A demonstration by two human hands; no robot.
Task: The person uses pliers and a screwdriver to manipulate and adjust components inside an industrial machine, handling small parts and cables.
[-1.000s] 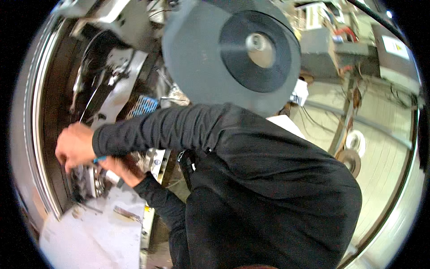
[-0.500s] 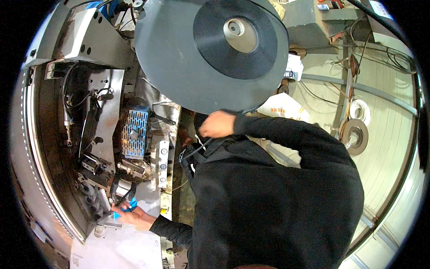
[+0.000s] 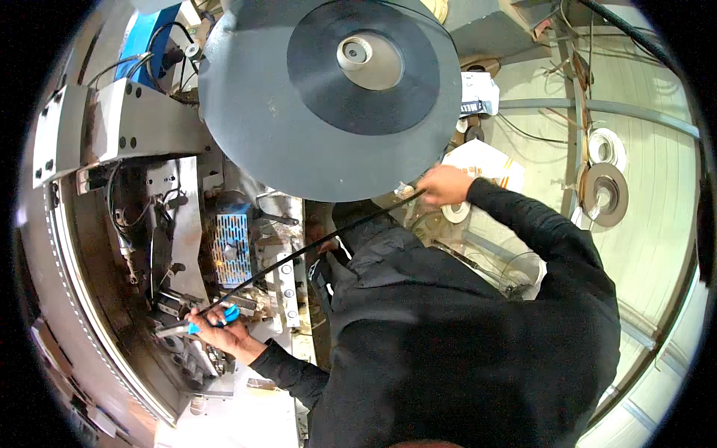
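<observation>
My left hand (image 3: 226,337) is closed around blue-handled scissors (image 3: 216,319), whose grey blades point left over the machine. A narrow black strip (image 3: 299,252) is stretched taut from this hand up to the right. At its other end my right hand (image 3: 446,185) is closed on it, just below the rim of a large dark grey disc (image 3: 261,127). A wide black coil (image 3: 310,67) lies on the disc around a pale hub (image 3: 355,52). Whether the strip continues onto the coil is hidden.
The machine bed on the left carries a blue perforated guard (image 3: 233,243) and a gauge panel (image 3: 290,291). White machine housings (image 3: 112,123) stand at the far left. At right are a white bag (image 3: 482,160), a white roll (image 3: 606,149) and a brown roll (image 3: 606,196) on the floor.
My right hand has moved right, away from my body's front, and the strip is now drawn out straight between both hands. My left hand has risen slightly with the scissors. The whole view has shifted.
</observation>
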